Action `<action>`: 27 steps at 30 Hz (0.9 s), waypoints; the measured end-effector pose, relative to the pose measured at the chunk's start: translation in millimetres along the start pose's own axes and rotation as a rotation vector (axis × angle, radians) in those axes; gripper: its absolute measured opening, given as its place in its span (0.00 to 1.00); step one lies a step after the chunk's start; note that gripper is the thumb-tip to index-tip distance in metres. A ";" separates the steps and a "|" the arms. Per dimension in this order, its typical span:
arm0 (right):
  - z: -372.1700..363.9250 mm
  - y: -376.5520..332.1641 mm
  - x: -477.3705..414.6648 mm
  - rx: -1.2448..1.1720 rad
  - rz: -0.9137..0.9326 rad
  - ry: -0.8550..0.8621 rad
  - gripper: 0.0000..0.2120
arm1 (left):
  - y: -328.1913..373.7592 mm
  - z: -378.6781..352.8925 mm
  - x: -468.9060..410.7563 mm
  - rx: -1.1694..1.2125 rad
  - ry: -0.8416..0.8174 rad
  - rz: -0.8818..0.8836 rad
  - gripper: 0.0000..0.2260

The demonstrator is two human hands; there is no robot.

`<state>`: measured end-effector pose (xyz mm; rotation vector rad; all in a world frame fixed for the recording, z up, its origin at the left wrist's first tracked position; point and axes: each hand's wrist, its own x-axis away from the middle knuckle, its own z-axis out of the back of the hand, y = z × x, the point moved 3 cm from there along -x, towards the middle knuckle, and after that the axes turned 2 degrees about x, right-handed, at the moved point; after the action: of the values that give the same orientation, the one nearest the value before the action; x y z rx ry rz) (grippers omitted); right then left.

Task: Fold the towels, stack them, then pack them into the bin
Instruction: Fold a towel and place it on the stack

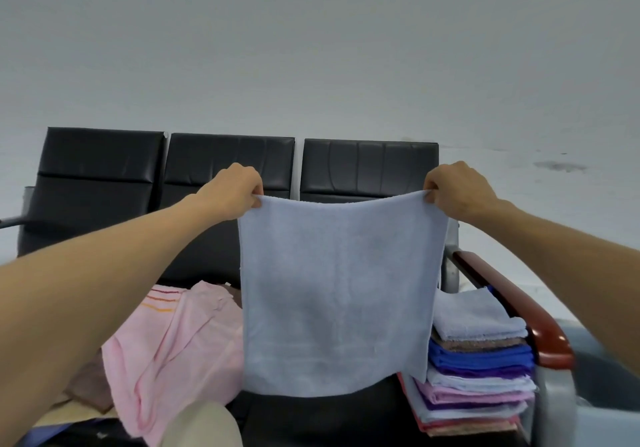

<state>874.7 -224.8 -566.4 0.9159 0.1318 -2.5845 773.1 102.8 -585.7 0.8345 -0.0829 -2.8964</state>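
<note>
A light blue towel (337, 294) hangs spread out in front of me, above the seat of a black bench. My left hand (233, 192) pinches its top left corner. My right hand (457, 192) pinches the top right corner. To the right on the seat stands a stack of folded towels (478, 363) in blue, purple, pink and brown, with a light blue one on top. To the left lies a heap of unfolded towels, with a pink towel (173, 353) on top. No bin is in view.
The black bench (228, 159) has three padded backs against a pale wall. A red-brown armrest (519, 311) on a grey metal frame runs beside the stack at the right. A brown towel (90, 387) peeks out from under the pink one.
</note>
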 end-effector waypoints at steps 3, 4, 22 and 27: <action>1.4 -2.8 -0.3 0.051 0.008 -0.002 0.09 | -0.1 0.0 -0.8 -0.038 -0.004 -0.017 0.07; 1.2 -4.0 -0.5 0.075 0.013 -0.001 0.10 | -1.1 -0.5 -0.9 -0.071 -0.014 -0.021 0.07; 10.3 -2.2 -5.3 0.050 0.193 -0.319 0.11 | -7.4 22.8 10.5 -0.134 -0.269 -0.083 0.08; 21.3 -3.6 -7.4 0.054 0.277 -0.409 0.09 | -12.5 30.7 10.0 -0.215 -0.354 -0.156 0.08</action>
<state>866.2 -223.6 -545.3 0.3732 -0.1681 -2.4606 747.0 114.3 -566.0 0.3004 0.2669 -3.0918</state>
